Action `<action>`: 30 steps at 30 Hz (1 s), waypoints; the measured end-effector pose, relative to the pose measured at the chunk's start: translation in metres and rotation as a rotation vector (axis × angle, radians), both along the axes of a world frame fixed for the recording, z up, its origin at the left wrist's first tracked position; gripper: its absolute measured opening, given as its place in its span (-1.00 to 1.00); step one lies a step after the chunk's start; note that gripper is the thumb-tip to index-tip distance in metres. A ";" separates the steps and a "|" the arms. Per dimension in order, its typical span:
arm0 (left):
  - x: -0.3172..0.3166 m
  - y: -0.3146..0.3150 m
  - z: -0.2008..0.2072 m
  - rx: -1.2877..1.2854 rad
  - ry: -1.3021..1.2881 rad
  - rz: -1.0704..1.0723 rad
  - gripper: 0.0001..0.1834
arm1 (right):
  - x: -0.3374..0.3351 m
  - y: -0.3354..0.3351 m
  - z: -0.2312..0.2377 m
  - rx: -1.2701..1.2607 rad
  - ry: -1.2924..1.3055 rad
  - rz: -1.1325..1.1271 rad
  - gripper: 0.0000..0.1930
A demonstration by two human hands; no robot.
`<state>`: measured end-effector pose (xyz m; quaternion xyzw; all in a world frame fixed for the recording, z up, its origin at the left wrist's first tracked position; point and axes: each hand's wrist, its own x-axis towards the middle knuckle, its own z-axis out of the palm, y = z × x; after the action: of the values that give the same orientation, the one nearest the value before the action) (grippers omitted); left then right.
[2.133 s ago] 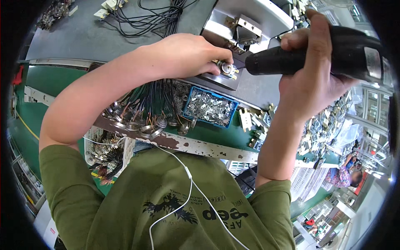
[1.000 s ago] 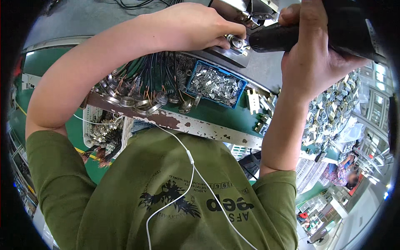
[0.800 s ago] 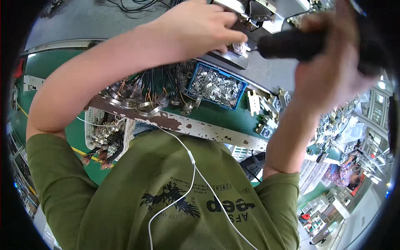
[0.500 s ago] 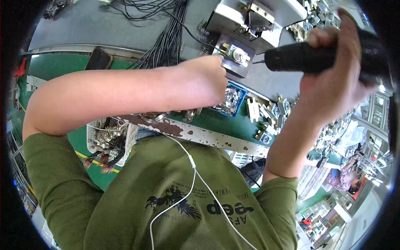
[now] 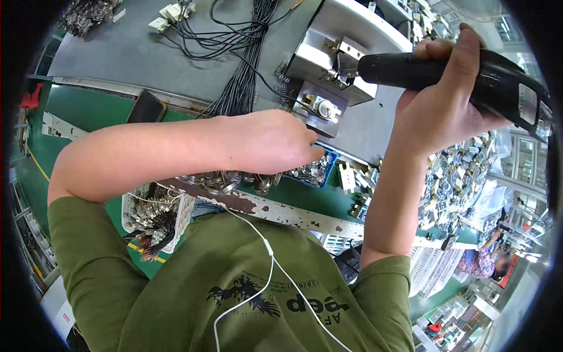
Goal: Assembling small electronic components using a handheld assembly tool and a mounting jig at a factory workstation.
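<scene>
My right hand (image 5: 440,111) is wrapped round a black electric screwdriver (image 5: 404,70), raised at the right with its nose toward the metal stand. My left hand (image 5: 281,141) hangs over the blue tray (image 5: 333,167) of small metal parts (image 5: 314,170). Its fingers curl down at the tray's far edge; the fingertips are mostly hidden, and whatever they hold does not show. Just beyond them, a white plug-like piece (image 5: 324,109) with brass parts sits on a metal block fixture (image 5: 314,124). A black cable runs to that piece.
A bundle of black cables (image 5: 237,88) lies left of the metal stand (image 5: 334,53). A dark phone-like slab (image 5: 148,107) rests at the bench edge. Loose socket parts (image 5: 457,176) are heaped at the right. A white basket (image 5: 185,214) stands below my left forearm. Another person (image 5: 481,263) is far right.
My left hand has moved from beside the fixture toward me, over the blue tray. The screwdriver has shifted slightly left and up, and the whole view has shifted a little.
</scene>
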<state>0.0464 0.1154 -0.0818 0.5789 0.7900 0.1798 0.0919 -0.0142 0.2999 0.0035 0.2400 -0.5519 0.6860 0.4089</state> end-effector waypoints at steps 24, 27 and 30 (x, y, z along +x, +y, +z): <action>-0.001 -0.002 0.010 -0.011 -0.095 0.006 -0.86 | -0.008 0.006 0.011 0.536 0.015 0.380 0.09; -0.002 -0.005 0.011 0.059 -0.110 0.040 -0.88 | -0.010 0.004 0.021 0.443 -0.031 0.531 -0.31; -0.004 -0.007 0.013 0.053 -0.126 0.067 -0.87 | -0.012 -0.014 0.024 0.371 -0.163 0.309 -0.21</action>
<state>0.0424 0.1080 -0.0692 0.5421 0.7964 0.2397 0.1200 -0.0265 0.2859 0.0277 0.3362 -0.6563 0.6444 0.2024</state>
